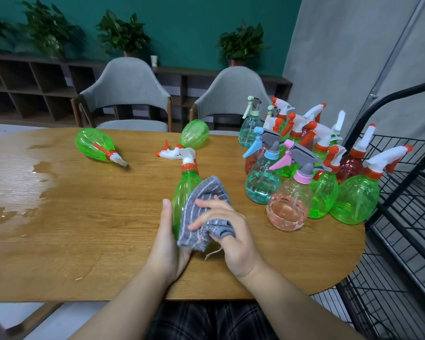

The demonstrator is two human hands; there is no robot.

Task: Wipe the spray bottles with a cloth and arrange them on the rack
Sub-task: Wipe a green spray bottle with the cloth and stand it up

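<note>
Wiping green bottle (183, 190) with cloth (203, 209) at table (84, 217) front edge; left hand (167, 244) grasps bottle, right hand (227, 231) clutches cloth; next likely: finish rubbing, carry to rack (402, 217) right of table

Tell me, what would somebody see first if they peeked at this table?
Probably the green spray bottle in the middle, held by the left hand while the right hand presses a grey striped cloth on it. Next, the bright crowd of standing bottles on the table's right end, beside the black wire rack. Two green bottles lie tipped over farther back, and shiny puddles spread on the left.
</note>
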